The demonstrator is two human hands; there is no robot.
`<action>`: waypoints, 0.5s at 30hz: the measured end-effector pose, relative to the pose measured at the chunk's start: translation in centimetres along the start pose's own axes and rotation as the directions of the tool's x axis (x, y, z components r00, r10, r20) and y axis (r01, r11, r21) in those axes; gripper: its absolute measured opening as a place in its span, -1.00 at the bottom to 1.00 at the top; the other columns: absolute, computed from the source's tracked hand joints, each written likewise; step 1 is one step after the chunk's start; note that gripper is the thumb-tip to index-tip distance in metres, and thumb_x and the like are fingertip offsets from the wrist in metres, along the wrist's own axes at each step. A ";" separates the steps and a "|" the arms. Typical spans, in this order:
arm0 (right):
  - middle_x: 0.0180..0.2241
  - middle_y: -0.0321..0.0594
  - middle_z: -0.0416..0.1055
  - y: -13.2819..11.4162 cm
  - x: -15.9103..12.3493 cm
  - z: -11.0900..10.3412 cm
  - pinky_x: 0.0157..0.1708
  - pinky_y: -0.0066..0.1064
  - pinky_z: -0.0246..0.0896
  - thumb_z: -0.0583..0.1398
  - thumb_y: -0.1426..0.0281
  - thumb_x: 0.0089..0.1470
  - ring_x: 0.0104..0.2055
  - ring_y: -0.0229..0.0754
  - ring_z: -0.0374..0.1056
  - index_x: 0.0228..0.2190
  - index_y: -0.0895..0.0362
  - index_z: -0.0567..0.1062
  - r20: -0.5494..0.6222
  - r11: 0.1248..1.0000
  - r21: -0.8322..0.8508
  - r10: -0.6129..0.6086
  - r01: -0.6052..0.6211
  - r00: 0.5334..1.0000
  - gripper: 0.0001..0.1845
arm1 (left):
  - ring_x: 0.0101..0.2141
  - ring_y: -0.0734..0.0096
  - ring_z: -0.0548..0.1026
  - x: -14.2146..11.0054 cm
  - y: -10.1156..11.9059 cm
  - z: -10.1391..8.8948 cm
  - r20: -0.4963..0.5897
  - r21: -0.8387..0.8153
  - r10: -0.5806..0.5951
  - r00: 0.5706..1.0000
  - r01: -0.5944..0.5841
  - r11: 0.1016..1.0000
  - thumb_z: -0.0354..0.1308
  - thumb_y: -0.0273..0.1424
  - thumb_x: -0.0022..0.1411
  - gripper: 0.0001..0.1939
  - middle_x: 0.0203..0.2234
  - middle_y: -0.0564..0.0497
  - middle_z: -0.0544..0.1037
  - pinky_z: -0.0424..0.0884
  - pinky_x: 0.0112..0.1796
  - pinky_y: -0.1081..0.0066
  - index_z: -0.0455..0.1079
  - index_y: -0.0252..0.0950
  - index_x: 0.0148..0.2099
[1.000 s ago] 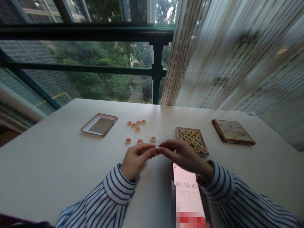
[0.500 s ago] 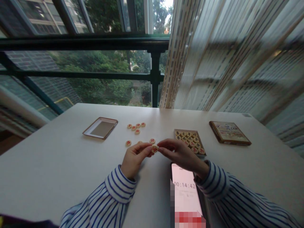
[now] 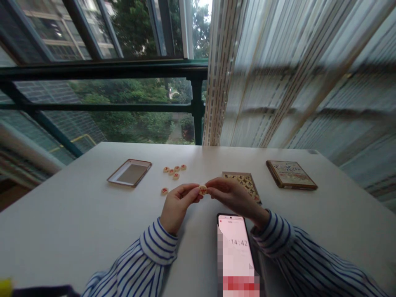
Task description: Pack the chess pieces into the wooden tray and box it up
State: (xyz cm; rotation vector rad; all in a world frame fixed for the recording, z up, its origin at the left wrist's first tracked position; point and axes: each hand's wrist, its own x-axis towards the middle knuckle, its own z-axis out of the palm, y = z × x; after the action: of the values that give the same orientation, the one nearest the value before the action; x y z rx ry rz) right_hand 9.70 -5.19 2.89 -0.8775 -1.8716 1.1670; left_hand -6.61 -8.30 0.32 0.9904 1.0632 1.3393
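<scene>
Between my two hands is a round Chinese chess piece (image 3: 202,189) with a red character, raised a little above the white table. My left hand (image 3: 180,205) pinches its left edge between thumb and fingers. From the other side, the fingertips of my right hand (image 3: 232,199) close on its right edge. A loose red piece (image 3: 164,191) lies just left of my left hand, and a small cluster of red pieces (image 3: 176,169) sits farther back. Behind my right hand, partly covered by it, stands an open box (image 3: 237,174) filled with rows of pieces.
A phone (image 3: 236,247) with a running timer lies in front of my right hand. At the left is a shallow box lid (image 3: 129,173); at the right, a flat decorated case (image 3: 291,174). The white table (image 3: 77,214) ends at a railing and a curtain.
The view has tilted and shifted slightly, so the table items appear lower and farther left. Both hands still hold the piece, which now shows its character more squarely.
</scene>
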 end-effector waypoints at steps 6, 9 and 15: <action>-0.42 -0.18 0.46 -0.5 0.1 -1.2 -0.39 -0.45 0.26 0.16 0.36 -0.03 -0.39 -0.27 0.36 -0.36 0.23 0.48 -0.062 1.000 -0.007 -0.004 0.003 0.998 -0.79 | -0.46 0.53 0.46 0.6 0.7 1.8 -0.022 -0.074 0.007 1.000 -0.009 0.997 0.26 -0.35 -0.06 -0.75 -0.47 -0.02 0.54 0.38 -0.37 0.51 0.45 -0.39 -0.30; -0.42 -0.17 0.47 -0.6 0.2 -1.8 -0.39 -0.45 0.26 0.17 0.34 -0.04 -0.40 -0.26 0.37 -0.36 0.23 0.48 -0.094 1.000 -0.009 0.006 -0.007 0.996 -0.78 | -0.50 0.56 0.43 1.2 0.6 2.9 -0.035 -0.109 0.007 0.999 -0.010 0.994 0.25 -0.33 -0.06 -0.74 -0.50 0.00 0.52 0.36 -0.40 0.52 0.44 -0.40 -0.31; -0.44 -0.18 0.47 -0.4 0.4 -2.6 -0.41 -0.45 0.28 0.19 0.32 -0.07 -0.40 -0.25 0.38 -0.39 0.22 0.48 -0.128 0.998 -0.034 0.044 -0.049 0.991 -0.78 | -0.53 0.61 0.40 2.1 -0.7 4.7 -0.079 -0.205 0.052 0.996 -0.067 0.976 0.22 -0.33 -0.02 -0.79 -0.53 0.04 0.50 0.32 -0.43 0.55 0.42 -0.38 -0.34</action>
State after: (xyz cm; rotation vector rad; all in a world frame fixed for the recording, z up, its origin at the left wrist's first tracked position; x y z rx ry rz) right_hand 11.70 -3.90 4.18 -0.9975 -1.7826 1.0812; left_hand -2.00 -6.03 0.77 0.8290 0.9315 1.5124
